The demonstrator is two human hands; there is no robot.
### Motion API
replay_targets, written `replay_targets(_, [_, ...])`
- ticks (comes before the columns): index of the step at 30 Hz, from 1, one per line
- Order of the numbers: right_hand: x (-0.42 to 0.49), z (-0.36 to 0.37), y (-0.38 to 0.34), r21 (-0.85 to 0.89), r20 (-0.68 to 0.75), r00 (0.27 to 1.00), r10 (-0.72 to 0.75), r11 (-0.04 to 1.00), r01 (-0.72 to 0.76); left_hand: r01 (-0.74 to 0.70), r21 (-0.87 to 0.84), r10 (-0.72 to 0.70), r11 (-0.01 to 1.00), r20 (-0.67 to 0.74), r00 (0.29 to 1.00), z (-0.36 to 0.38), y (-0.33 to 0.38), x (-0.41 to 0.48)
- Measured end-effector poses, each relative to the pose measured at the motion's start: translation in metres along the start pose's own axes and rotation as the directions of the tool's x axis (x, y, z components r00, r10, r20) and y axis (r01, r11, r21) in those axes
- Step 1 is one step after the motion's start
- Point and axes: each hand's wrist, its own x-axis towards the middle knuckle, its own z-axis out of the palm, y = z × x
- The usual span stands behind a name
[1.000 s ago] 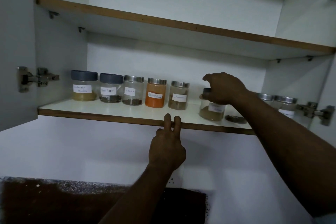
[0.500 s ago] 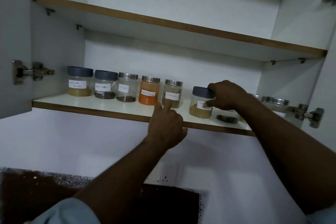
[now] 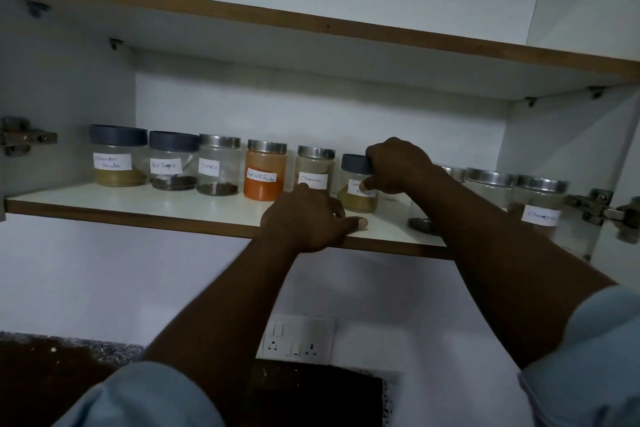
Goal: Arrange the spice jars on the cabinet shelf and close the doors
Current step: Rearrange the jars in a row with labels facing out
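On the shelf (image 3: pixel 138 198), 3 o'clock of the cinnamon jar (image 3: pixel 313 166): your right hand (image 3: pixel 398 166) gripped the dark-lidded jar (image 3: pixel 356 199).
Left hand (image 3: pixel 304 218) lay slack on the edge; jar wanted nudging flush, label forward.

The right grip (image 3: pixel 398 166) clasps a dark-lidded jar (image 3: pixel 356 199) by its lid and side. It stands upright on the white cabinet shelf (image 3: pixel 138 201), with tan powder at the bottom and its label half hidden. To the left of that grip stand five upright labelled jars in a row. The cinnamon jar (image 3: pixel 316 163) is just beside it, then the orange-filled red chilli powder jar (image 3: pixel 266 166) and the cloves jar (image 3: pixel 219 166), all steel-lidded. Beyond them come the black pepper jar (image 3: pixel 172 163) and an end jar (image 3: pixel 117 156), both dark-lidded. To the grip's right, behind the forearm, stand more steel-lidded jars (image 3: pixel 488 184).
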Motion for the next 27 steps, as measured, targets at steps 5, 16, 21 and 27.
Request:
replay_targets(5, [0.007,0.004,0.003,0.002,-0.013,1.0,-0.007,1.0,0.007,0.018,0.027,-0.017,0.999,-0.013,1.0,0.0,0.0,0.0])
replay_targets(16, [0.0,-0.009,0.01,0.003,0.034,0.999,-0.014,1.0,0.013,0.02,0.004,-0.02,1.0,0.0,1.0,0.002,0.0,-0.001])
replay_targets(21, [-0.031,-0.044,0.046,0.039,-0.044,0.999,0.029,0.999,-0.027,0.032,-0.027,-0.032,0.999,0.013,0.999,0.001,-0.003,-0.001])
replay_targets(27, [-0.079,-0.05,0.09,0.032,0.081,0.996,0.04,0.999,-0.043,0.024,0.039,-0.027,0.999,0.102,0.994,-0.006,0.008,0.01])
